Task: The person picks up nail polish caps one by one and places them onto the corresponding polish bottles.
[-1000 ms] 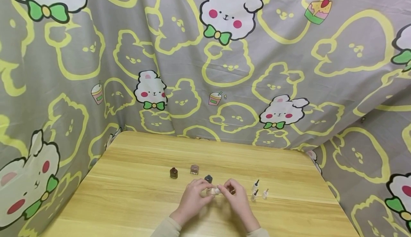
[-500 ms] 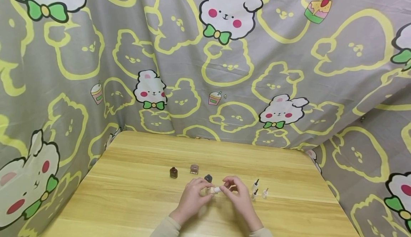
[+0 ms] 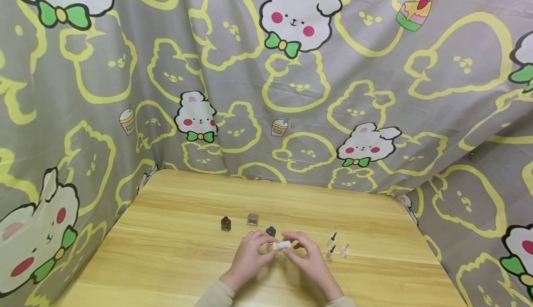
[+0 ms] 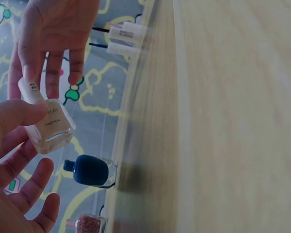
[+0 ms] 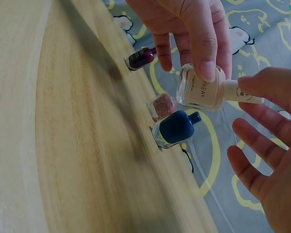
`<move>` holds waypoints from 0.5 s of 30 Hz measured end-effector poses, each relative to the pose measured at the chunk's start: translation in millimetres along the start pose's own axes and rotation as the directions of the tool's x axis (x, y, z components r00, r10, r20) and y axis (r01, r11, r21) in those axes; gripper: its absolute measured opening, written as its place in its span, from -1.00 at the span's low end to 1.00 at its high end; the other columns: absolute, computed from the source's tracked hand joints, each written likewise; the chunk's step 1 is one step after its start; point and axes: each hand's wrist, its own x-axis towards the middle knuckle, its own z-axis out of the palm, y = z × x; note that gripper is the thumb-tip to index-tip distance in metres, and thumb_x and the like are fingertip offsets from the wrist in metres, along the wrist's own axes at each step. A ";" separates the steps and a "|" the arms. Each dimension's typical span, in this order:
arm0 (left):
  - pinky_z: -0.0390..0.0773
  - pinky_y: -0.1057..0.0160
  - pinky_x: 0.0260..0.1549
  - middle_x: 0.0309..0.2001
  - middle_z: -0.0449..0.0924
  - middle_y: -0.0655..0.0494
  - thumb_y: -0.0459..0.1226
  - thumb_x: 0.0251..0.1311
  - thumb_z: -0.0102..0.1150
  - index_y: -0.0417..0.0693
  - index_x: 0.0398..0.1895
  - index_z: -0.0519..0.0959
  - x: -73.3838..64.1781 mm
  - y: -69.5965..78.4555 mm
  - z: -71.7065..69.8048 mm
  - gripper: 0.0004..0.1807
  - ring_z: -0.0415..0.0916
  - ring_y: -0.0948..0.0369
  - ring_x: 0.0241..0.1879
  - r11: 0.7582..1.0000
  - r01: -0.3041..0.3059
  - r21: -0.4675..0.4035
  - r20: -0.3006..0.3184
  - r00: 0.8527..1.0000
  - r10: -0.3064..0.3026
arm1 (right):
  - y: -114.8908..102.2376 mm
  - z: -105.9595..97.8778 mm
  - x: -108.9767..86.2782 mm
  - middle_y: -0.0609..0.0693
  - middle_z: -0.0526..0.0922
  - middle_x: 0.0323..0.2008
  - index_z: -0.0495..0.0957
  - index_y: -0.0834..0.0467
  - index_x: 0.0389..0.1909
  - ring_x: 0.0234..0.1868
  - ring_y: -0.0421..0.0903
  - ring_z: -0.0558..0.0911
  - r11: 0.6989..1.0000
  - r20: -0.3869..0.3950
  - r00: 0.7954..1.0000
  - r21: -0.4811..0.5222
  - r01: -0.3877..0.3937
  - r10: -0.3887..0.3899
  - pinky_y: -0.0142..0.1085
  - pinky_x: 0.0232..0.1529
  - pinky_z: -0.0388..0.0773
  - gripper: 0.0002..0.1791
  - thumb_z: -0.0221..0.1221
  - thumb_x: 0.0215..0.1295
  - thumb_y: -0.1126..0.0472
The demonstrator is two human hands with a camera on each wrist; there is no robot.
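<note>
My left hand (image 3: 251, 254) holds a clear glass nail polish bottle (image 5: 201, 90) of pale cream polish, tilted sideways above the table. Thumb and fingers grip its body. On the bottle's neck sits a white cap (image 4: 31, 91), pointing toward my right hand (image 3: 309, 254), whose thumb and index finger pinch it. The right hand's other fingers are spread apart in the right wrist view. Just behind the hands stands an uncapped dark blue nail polish bottle (image 3: 270, 230). Farther left are an uncapped pink glitter bottle (image 3: 252, 219) and an uncapped dark red one (image 3: 226, 224).
Right of my hands, three white brush caps stand with brushes upward: one at the back (image 3: 331, 240), one in front (image 3: 330, 253) and one at the right (image 3: 344, 250). A patterned grey curtain (image 3: 233, 80) surrounds the wooden table (image 3: 175, 260).
The right hand's fingers have shifted and spread about the white cap, so more of the cap shows. The left hand and the bottle in it stay nearly in place.
</note>
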 end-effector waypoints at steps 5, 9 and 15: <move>0.52 0.31 -0.16 -0.21 0.66 0.32 -0.18 -0.03 0.45 0.13 -0.20 0.70 0.1 -0.8 0.7 -0.73 0.51 0.31 -0.18 1.000 -0.002 -0.009 -0.002 1.000 0.002 | 21.6 7.0 -4.6 0.14 0.70 -0.17 0.61 0.25 -0.11 -0.19 0.00 0.63 1.000 -0.023 1.000 -0.013 -0.022 0.022 -0.19 -0.25 0.65 -0.65 0.32 0.03 0.48; 0.52 0.30 -0.15 -0.21 0.65 0.33 -0.18 -0.03 0.45 0.14 -0.20 0.70 0.1 -0.7 0.9 -0.73 0.51 0.31 -0.17 1.000 0.004 -0.011 0.001 1.000 -0.004 | 29.0 8.5 -5.9 -0.01 0.72 -0.22 0.64 0.11 -0.17 -0.22 -0.15 0.62 0.996 -0.040 0.995 -0.007 -0.086 0.086 -0.26 -0.23 0.64 -0.72 0.35 0.06 0.37; 0.52 0.29 -0.15 -0.21 0.65 0.33 -0.18 -0.03 0.45 0.14 -0.20 0.70 0.0 -0.4 0.9 -0.73 0.51 0.31 -0.17 1.000 0.007 -0.014 0.000 1.000 -0.007 | 25.6 8.2 -5.2 -0.20 0.71 -0.29 0.65 -0.05 -0.27 -0.24 -0.33 0.59 0.980 -0.060 0.978 0.014 -0.197 0.198 -0.29 -0.19 0.61 -0.77 0.41 0.03 0.24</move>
